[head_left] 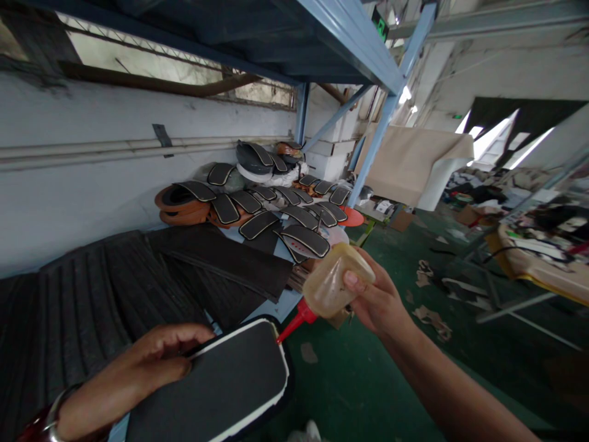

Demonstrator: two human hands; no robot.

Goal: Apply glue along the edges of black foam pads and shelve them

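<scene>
My left hand (156, 356) grips the left edge of a dark, rounded-corner panel (221, 387), thumb on top. A white line of what looks like glue runs along the panel's border. In my right hand (372, 294) is a squeeze bottle (338, 279) of yellowish translucent plastic, tilted downward. Its red nozzle (297, 320) meets the panel's border near the far right corner. The panel's near end runs out of the frame.
Similar dark pale-edged pieces (257, 224) lie on the bench behind, partly over brown rolls (184, 209). Dark ribbed sheets (87, 294) cover the bench's left. A blue rack post (375, 147) rises at its far end. Scraps (432, 322) lie on the green floor.
</scene>
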